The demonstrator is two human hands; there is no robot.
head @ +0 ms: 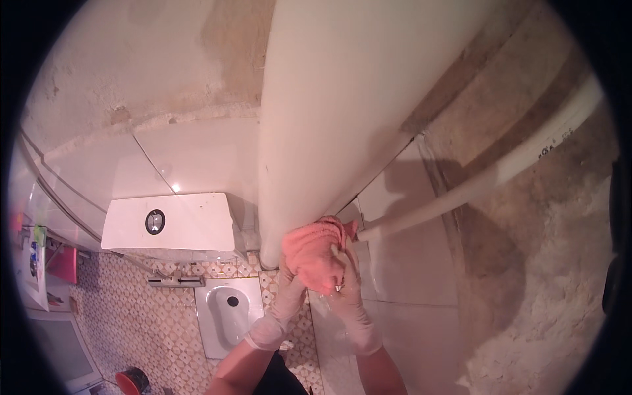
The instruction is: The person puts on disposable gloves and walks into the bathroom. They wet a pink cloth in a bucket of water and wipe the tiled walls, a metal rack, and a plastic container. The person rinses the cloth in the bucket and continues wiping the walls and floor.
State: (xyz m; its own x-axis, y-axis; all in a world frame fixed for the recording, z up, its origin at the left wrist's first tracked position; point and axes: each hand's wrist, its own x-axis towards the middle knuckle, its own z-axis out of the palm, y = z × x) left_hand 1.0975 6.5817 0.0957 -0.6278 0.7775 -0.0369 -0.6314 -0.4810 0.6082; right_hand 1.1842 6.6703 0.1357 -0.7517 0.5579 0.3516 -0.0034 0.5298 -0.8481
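Observation:
Both my hands wear thin, pale gloves and hold a bunched pink cloth [316,254] between them. My left hand [290,291] is at the cloth's lower left, its fingers partly hidden behind the fabric. Around the cloth's right side curls my right hand [349,276]. The cloth is close to the lower part of a thick white vertical pipe [340,98]; whether it touches the pipe I cannot tell. A thinner white pipe [444,202] runs from the upper right to just beside the cloth.
A white cistern with a round button [170,222] is on the tiled wall at left. Below it, a squat toilet [232,316] is set in the patterned floor. A red-and-black bucket [132,381] stands at the lower left. Rough plaster wall [543,276] rises at right.

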